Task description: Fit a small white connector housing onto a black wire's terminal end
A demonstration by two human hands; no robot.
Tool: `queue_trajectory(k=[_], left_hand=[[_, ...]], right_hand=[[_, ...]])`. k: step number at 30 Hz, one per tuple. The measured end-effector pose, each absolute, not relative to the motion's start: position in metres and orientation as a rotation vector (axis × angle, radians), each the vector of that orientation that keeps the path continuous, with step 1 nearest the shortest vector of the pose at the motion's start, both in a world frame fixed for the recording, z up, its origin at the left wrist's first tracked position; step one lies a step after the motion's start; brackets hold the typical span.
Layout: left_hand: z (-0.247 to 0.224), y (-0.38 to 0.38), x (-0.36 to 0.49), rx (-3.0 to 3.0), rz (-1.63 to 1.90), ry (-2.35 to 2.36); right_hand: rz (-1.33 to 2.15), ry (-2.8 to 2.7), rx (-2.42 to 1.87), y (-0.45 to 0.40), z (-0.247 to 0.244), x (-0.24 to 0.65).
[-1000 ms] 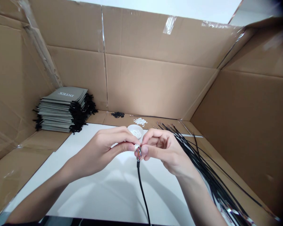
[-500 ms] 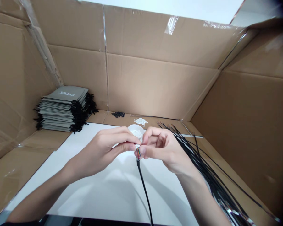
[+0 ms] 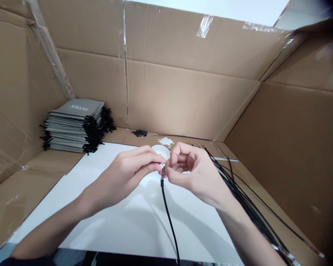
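Note:
A black cable (image 3: 168,214) rises from the near edge to a tip with thin coloured wires (image 3: 163,172). My left hand (image 3: 127,170) comes from the left, thumb and fingers pinched at a small white piece at the wire ends, mostly hidden by the fingertips. From the right, my right hand (image 3: 195,171) has its thumb and fingertips closed at the coloured wires, touching or nearly touching the left fingertips. Just behind the fingertips stands a white bowl (image 3: 157,148) with small white pieces in it, partly covered by my hands.
A stack of grey INTEX pouches (image 3: 68,127) with black cords is at the back left. Small black pieces (image 3: 139,133) and white pieces (image 3: 165,141) lie in piles at the back. A bundle of black cables (image 3: 241,192) runs along the right. Cardboard walls (image 3: 183,96) enclose the white work surface (image 3: 122,229).
Both hands and the cable tip sit slightly higher in view. The right hand has shifted a little, and the white piece at the wire ends is more hidden.

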State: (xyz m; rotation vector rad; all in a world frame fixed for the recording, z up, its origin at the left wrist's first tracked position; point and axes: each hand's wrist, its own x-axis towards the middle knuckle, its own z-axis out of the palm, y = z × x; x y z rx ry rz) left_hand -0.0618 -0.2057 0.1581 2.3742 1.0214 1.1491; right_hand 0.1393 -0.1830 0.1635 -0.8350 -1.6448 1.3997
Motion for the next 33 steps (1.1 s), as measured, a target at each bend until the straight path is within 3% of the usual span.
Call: queue_trajectory(k=[14,33], left_hand=[[0.156,-0.207,-0.061,2.307,1.224,1.028],[0.147,-0.213,-0.057,2.661,1.252,1.001]], right_hand=[[1.556,-1.480,-0.711,-0.182,0.160,0.142],[1.105,-1.690,-0.874,-0.194,0.161,0.130]])
